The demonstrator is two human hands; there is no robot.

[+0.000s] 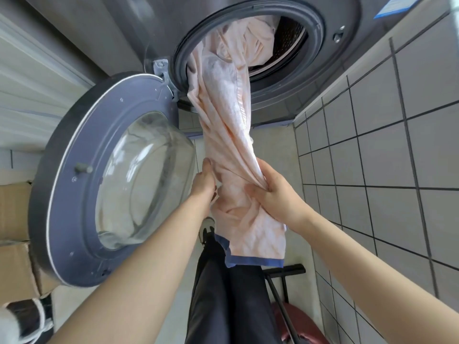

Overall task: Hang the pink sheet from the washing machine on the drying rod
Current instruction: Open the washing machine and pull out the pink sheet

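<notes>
Right hand [273, 192] grips the pink sheet [231, 135], fingers and thumb curled round a bunched, twisted section of the cloth. Left hand [205, 181] holds the same sheet on its other side, just beside the right, fingers curled into the fabric at its edge. Sheet runs as a taut, rope-like band from both hands up into the open drum of the washing machine [347, 78]; part of it is still bundled inside the drum opening, draped over the grey door seal. Below the hands a loose end hangs free, showing a blue border along its hem. Round machine door [99, 180] stands swung open to the left on its hinge, glass bowl facing the camera. Grey tiled wall [397, 150] with dark grout lines stands to the right of the machine. Cardboard boxes [15, 234] are stacked at far left, beside the door. Person's dark trouser leg [223, 294] is visible under the hanging end.
</notes>
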